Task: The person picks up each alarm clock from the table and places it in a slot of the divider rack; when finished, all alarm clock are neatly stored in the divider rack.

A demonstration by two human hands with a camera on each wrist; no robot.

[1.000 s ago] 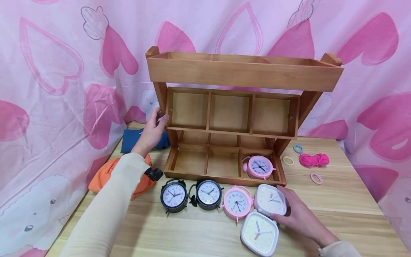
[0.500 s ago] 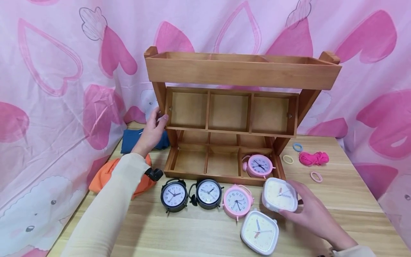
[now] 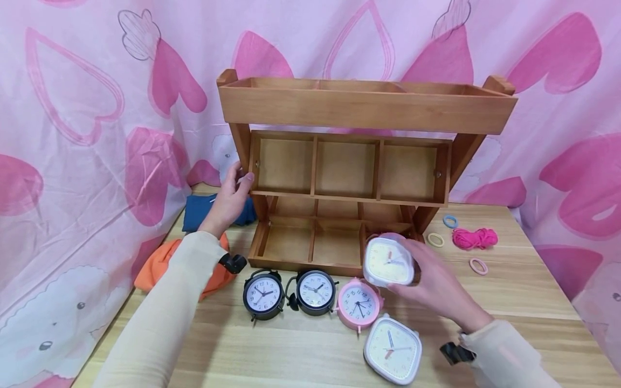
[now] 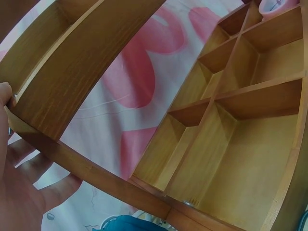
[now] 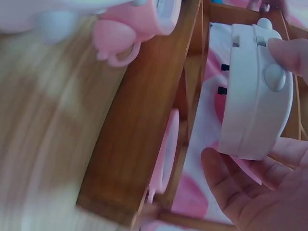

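Head view: the right hand (image 3: 429,277) pinches the raised white clock (image 3: 388,262) near the right end of the wooden rack (image 3: 368,111), its squarish dial facing the wearer; the left hand (image 3: 228,200) grips the rack's side. Left wrist: thumb and fingers straddle a side post (image 4: 101,177). Right wrist: the clock shows edge-on, long axis nearly vertical.

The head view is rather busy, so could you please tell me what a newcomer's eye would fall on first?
Probably the wooden shelf in the middle, its left side gripped by the left hand. Next would come the white clock that the right hand holds near the shelf's lower right corner. Behind the shelf hangs a pink heart-patterned curtain.
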